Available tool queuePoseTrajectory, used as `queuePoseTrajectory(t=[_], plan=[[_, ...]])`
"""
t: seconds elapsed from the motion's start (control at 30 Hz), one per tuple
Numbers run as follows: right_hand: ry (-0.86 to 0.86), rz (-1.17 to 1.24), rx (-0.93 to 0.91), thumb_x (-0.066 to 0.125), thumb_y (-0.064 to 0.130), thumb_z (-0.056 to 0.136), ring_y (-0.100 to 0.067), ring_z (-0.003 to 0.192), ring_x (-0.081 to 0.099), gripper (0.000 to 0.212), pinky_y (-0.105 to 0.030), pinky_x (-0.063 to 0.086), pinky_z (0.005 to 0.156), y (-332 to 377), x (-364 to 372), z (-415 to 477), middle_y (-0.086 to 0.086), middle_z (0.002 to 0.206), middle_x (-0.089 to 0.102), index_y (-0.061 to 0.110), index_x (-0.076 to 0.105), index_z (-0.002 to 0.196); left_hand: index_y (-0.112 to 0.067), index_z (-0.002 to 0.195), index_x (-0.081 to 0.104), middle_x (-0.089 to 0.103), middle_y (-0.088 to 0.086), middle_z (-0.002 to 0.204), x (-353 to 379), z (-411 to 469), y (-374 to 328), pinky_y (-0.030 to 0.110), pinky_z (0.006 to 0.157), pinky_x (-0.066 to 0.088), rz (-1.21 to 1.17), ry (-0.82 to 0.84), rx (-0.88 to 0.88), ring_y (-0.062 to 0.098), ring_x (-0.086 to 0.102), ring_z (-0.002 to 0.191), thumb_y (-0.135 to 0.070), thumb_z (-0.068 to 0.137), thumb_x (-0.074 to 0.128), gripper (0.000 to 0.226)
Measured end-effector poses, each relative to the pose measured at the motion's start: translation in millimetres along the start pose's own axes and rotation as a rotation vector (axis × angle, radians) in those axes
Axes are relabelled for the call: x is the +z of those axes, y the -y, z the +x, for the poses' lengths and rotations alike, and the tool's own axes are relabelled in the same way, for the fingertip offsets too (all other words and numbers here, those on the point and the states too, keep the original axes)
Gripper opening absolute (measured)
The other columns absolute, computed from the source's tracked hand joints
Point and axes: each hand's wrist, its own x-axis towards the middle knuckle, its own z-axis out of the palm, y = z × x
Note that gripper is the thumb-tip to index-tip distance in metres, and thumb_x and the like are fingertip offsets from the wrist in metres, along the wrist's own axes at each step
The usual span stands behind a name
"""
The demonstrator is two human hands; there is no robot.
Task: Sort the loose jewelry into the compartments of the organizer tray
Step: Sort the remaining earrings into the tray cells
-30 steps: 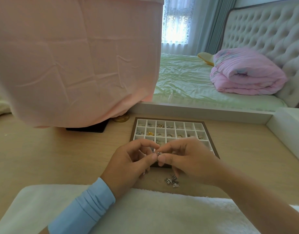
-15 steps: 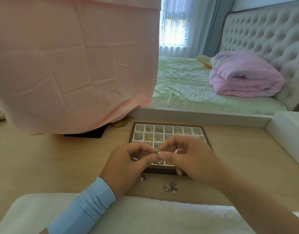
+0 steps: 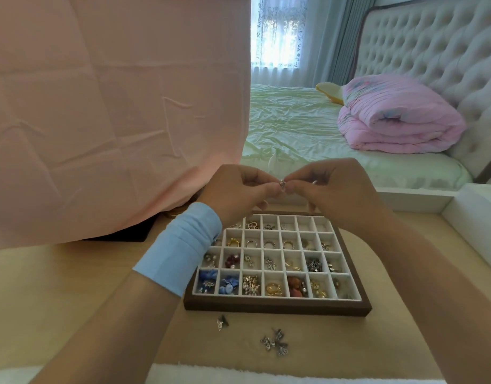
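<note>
Head camera looks down on two raised hands whose fingertips cover most of a tiny silver jewelry piece (image 3: 282, 183), so its shape and which way it points cannot be made out; only a glinting speck shows between them. The left hand (image 3: 238, 189) and right hand (image 3: 330, 187) meet above the far edge of the tray, each with curled fingers and thumb pinching the piece from its own side. A pale blue sleeve cuff (image 3: 180, 250) on the left wrist hides the far left corner of the brown-framed organizer tray with white compartments (image 3: 277, 306), and the hands cover part of its back rim. The tray lies flat on the tan wooden table (image 3: 72, 286), its long axis running left to right, the near edge tilted slightly. Its grid is four rows deep and seven across; the near row holds blue, pearl-and-gold, gold and reddish pieces, and the rows behind hold mostly small rings and silver or gold items, many too small to identify. Just in front of the tray, a cluster of loose silver charms (image 3: 274, 342) and one separate silver charm (image 3: 222, 322) lie on the table. A large draped pink cloth (image 3: 114, 106) fills the upper left and hides whatever it covers. A white fluffy towel (image 3: 238, 375) is cut off at the bottom edge.
</note>
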Motion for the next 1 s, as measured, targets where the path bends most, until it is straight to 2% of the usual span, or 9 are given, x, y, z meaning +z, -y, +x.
queuePoseTrajectory(t=[0.07,0.17,0.27,0.33,0.43,0.5,0.6,0.8,1.0], plan=[[0.009,-0.075,-0.008,0.081,0.027,0.082,-0.003,0.051,0.060,0.009,-0.023,0.049,0.063,-10.8,-0.9,7.8,0.020,0.065,0.071,0.034,0.080,0.077,-0.028,0.089,0.077,0.074,-0.016,0.078,3.8,10.0,8.5,0.023,0.066,0.050,0.032,0.024,0.015,0.005,0.068,0.075,-0.030,0.086,0.071,0.007],[0.068,-0.205,0.029,0.079,0.034,0.083,0.009,0.066,0.061,0.004,-0.022,0.045,0.070,-25.6,-1.7,16.7,0.022,0.075,0.072,0.035,0.079,0.078,-0.032,0.089,0.076,0.068,-0.023,0.073,9.1,20.3,25.3,0.023,0.076,0.047,0.165,0.029,0.044,-0.003,0.059,0.073,-0.030,0.089,0.067,0.010],[0.186,-0.430,0.079,0.075,0.039,0.087,0.003,0.080,0.062,0.006,-0.030,0.051,0.080,-36.5,-4.0,20.5,0.019,0.086,0.072,0.035,0.077,0.083,-0.038,0.095,0.072,0.069,-0.019,0.090,10.9,25.9,40.8,0.030,0.088,0.051,0.364,0.074,0.042,-0.001,0.060,0.086,-0.033,0.092,0.061,0.012],[0.274,-0.572,0.092,0.072,0.040,0.089,-0.001,0.084,0.061,0.007,-0.033,0.052,0.083,-41.0,-4.7,20.8,0.020,0.090,0.070,0.036,0.075,0.086,-0.042,0.103,0.068,0.067,-0.018,0.103,12.1,29.7,49.3,0.034,0.097,0.049,0.431,0.142,0.037,0.002,0.059,0.098,-0.033,0.093,0.058,0.016],[0.366,-0.741,0.088,0.066,0.041,0.093,-0.007,0.092,0.062,0.009,-0.032,0.052,0.083,-45.6,-4.1,20.9,0.021,0.092,0.066,0.038,0.072,0.087,-0.037,0.115,0.067,0.064,-0.015,0.115,15.1,35.2,56.3,0.036,0.105,0.043,0.524,0.199,0.072,0.006,0.053,0.112,-0.031,0.096,0.055,0.023],[0.395,-0.791,0.090,0.065,0.041,0.093,-0.008,0.090,0.060,0.009,-0.030,0.048,0.078,-47.1,-3.4,20.6,0.020,0.089,0.062,0.040,0.071,0.087,-0.034,0.118,0.067,0.063,-0.013,0.116,15.9,37.6,57.2,0.033,0.104,0.043,0.545,0.218,0.074,0.008,0.054,0.110,-0.029,0.097,0.054,0.025],[0.424,-0.836,0.080,0.066,0.042,0.092,-0.008,0.088,0.058,0.008,-0.028,0.045,0.073,-49.9,0.6,20.8,0.023,0.083,0.057,0.039,0.073,0.089,-0.033,0.114,0.070,0.063,-0.014,0.111,14.7,39.7,58.4,0.025,0.094,0.045,0.566,0.229,0.056,0.005,0.056,0.096,-0.029,0.097,0.054,0.023],[0.421,-0.939,0.027,0.060,0.033,0.092,-0.011,0.084,0.062,0.014,-0.028,0.048,0.069,-53.4,12.5,19.9,0.016,0.088,0.065,0.035,0.074,0.088,-0.031,0.102,0.072,0.060,-0.014,0.102,15.2,41.4,60.7,0.026,0.088,0.047,0.586,0.206,0.073,0.004,0.057,0.091,-0.030,0.094,0.057,0.016],[0.404,-0.925,0.023,0.061,0.034,0.091,-0.007,0.082,0.059,0.013,-0.026,0.046,0.066,-52.6,12.4,19.1,0.020,0.085,0.063,0.039,0.073,0.089,-0.034,0.099,0.068,0.057,-0.015,0.098,18.1,41.7,62.3,0.026,0.084,0.046,0.651,0.185,0.110,0.006,0.053,0.089,-0.030,0.094,0.056,0.014]])
